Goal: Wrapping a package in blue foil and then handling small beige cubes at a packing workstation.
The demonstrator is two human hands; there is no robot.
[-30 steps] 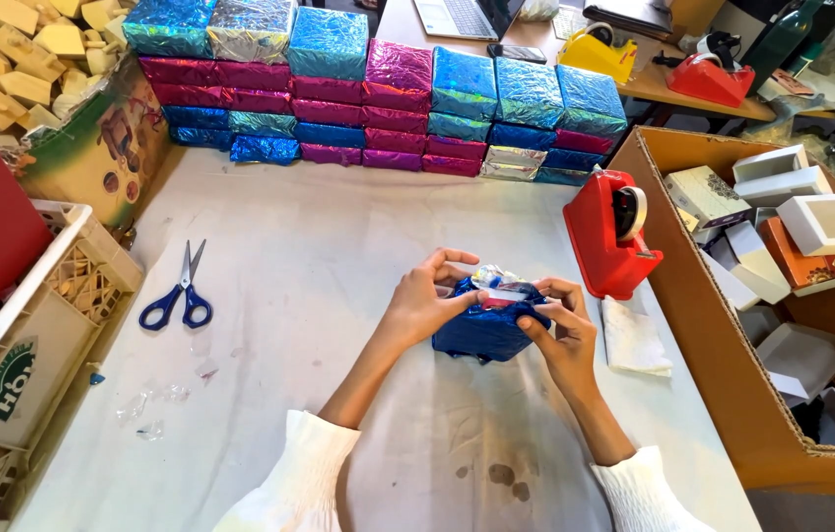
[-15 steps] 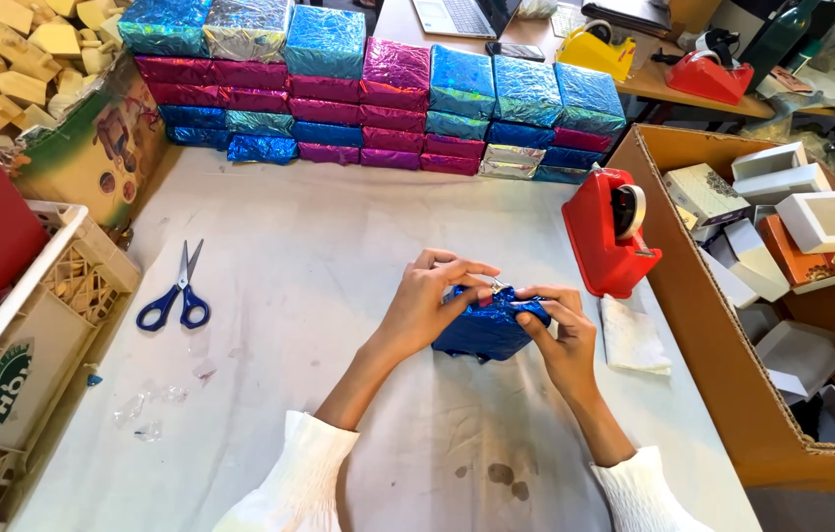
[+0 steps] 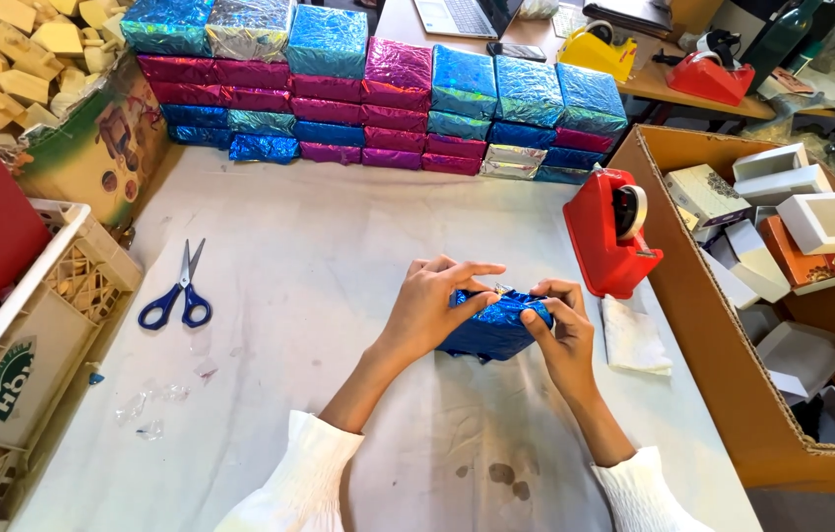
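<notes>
Both hands clamp a small blue foil parcel (image 3: 492,325) at the middle of the white desk (image 3: 338,246). The left hand (image 3: 432,305) curls over its near top edge, fingers pressing the foil flat; the right hand (image 3: 560,330) pinches the other end, seemingly to hold a fold down. The foil looks shiny and crinkled. A red tape dispenser (image 3: 609,232) stands just beside it.

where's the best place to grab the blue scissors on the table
Take the scissors by the blue loop handles, coming from the near side. They lie flat on the white table, closed, handles toward the person and blades pointing away toward the stack of wrapped boxes. The left hand is nearer, though both hands are on the blue foil parcel now.
</notes>
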